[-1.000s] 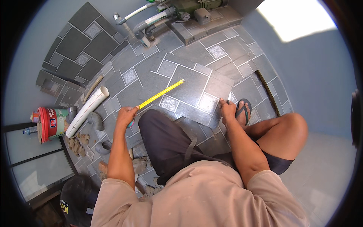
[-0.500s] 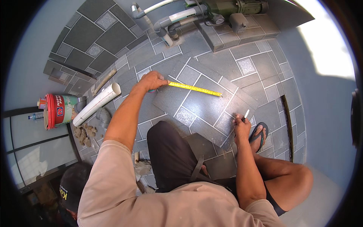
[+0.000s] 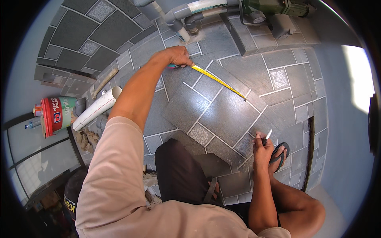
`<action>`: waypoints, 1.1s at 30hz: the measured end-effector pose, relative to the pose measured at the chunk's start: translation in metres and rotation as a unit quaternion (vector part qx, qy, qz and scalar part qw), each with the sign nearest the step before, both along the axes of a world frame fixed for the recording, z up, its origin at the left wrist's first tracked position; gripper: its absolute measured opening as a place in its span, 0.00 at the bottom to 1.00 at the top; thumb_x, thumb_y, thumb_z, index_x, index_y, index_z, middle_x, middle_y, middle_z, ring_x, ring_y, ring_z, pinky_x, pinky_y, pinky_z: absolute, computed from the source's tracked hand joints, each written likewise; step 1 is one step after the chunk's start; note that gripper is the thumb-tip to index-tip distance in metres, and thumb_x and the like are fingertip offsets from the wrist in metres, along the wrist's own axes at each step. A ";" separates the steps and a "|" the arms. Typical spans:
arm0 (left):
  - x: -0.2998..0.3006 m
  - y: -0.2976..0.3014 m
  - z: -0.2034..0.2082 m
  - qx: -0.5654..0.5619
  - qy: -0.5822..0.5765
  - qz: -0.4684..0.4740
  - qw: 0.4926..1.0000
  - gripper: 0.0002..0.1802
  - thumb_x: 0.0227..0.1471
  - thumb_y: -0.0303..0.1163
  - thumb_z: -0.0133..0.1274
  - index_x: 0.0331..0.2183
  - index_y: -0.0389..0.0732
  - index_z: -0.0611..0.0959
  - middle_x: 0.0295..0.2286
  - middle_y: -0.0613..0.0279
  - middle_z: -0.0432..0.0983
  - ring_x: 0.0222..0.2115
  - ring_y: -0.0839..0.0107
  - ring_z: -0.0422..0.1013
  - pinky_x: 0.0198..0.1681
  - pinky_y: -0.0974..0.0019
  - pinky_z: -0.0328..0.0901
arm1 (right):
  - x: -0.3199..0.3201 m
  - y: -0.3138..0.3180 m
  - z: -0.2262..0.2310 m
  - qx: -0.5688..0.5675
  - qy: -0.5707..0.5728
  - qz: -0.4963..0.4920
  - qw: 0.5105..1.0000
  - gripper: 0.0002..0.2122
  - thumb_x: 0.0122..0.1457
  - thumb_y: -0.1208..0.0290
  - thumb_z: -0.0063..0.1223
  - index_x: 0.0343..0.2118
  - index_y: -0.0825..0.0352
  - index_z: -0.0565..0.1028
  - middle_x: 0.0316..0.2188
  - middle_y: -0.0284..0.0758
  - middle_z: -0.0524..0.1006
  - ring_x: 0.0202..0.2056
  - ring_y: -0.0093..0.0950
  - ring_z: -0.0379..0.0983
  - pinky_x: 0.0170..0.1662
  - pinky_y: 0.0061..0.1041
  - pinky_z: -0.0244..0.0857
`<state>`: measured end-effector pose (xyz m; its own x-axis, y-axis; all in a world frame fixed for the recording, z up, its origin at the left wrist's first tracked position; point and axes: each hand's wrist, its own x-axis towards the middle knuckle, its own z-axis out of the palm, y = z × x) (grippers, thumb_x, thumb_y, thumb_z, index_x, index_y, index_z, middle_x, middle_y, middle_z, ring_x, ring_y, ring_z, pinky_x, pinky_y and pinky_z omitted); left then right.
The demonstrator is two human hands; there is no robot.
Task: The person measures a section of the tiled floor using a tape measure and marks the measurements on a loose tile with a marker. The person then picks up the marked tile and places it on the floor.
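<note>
My left hand point(image 3: 177, 56) is closed round a tape measure at the far left part of a large grey patterned tile point(image 3: 228, 109). From that hand the yellow tape blade point(image 3: 218, 80) stretches to the right over the tile, its end hook near the tile's far right part. The tape's case is mostly hidden in my fingers, with a bit of teal showing. My right hand point(image 3: 262, 150) grips a dark marker with a white end point(image 3: 269, 134), close to the tile's right corner. The tile lies at an angle on the tiled floor.
Grey pipes point(image 3: 178, 22) and a green pump point(image 3: 274, 7) on a tiled step point(image 3: 254, 45) stand at the back. On the left are a white pipe point(image 3: 97, 109), a red paint bucket point(image 3: 53, 117) and rubble point(image 3: 87, 141). A dark slot point(image 3: 309, 152) runs along the right floor.
My left hand has moved farther away and slightly right with the tape measure. The blade now slants more steeply across the tile. The whole view has shifted a little.
</note>
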<state>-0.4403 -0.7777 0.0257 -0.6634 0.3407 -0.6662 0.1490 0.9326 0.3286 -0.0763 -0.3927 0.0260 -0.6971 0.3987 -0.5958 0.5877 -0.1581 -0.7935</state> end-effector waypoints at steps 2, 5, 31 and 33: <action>-0.009 0.005 -0.005 -0.030 0.004 -0.021 0.999 0.25 0.45 0.57 0.65 0.19 0.44 0.87 0.21 0.62 0.82 0.27 0.64 0.77 0.36 0.61 0.69 | -0.007 -0.005 0.008 0.021 -0.014 0.021 0.999 0.08 0.67 0.72 0.57 0.45 0.69 0.81 0.26 0.26 0.76 0.24 0.13 0.65 0.26 0.15 0.53; -0.010 0.006 -0.007 -0.037 0.016 -0.024 0.999 0.24 0.43 0.57 0.65 0.20 0.44 0.88 0.22 0.62 0.82 0.28 0.62 0.77 0.36 0.59 0.69 | -0.014 -0.012 0.015 0.029 -0.021 0.038 0.999 0.08 0.67 0.73 0.56 0.45 0.70 0.81 0.26 0.26 0.76 0.24 0.13 0.64 0.27 0.15 0.53; -0.021 0.015 -0.006 -0.034 -0.008 -0.021 0.999 0.23 0.44 0.52 0.66 0.19 0.39 0.86 0.19 0.59 0.80 0.24 0.65 0.75 0.33 0.60 0.68 | -0.043 -0.004 0.018 0.120 -0.001 0.057 0.991 0.30 0.74 0.45 0.41 0.38 0.73 0.82 0.16 0.29 0.73 0.19 0.20 0.68 0.22 0.21 0.60; -0.021 0.008 -0.011 -0.009 -0.007 -0.028 1.000 0.23 0.45 0.51 0.66 0.18 0.39 0.86 0.18 0.59 0.79 0.22 0.66 0.74 0.31 0.61 0.67 | -0.063 -0.013 0.034 0.085 -0.014 0.012 0.996 0.34 0.73 0.41 0.36 0.37 0.74 0.82 0.13 0.31 0.71 0.18 0.21 0.70 0.22 0.22 0.62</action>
<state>-0.4615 -0.7695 0.0145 -0.6342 0.3648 -0.6817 0.1972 0.9288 0.3136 -0.1393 -0.4054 0.0602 -0.6909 0.4795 -0.5411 0.6126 -0.0091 -0.7903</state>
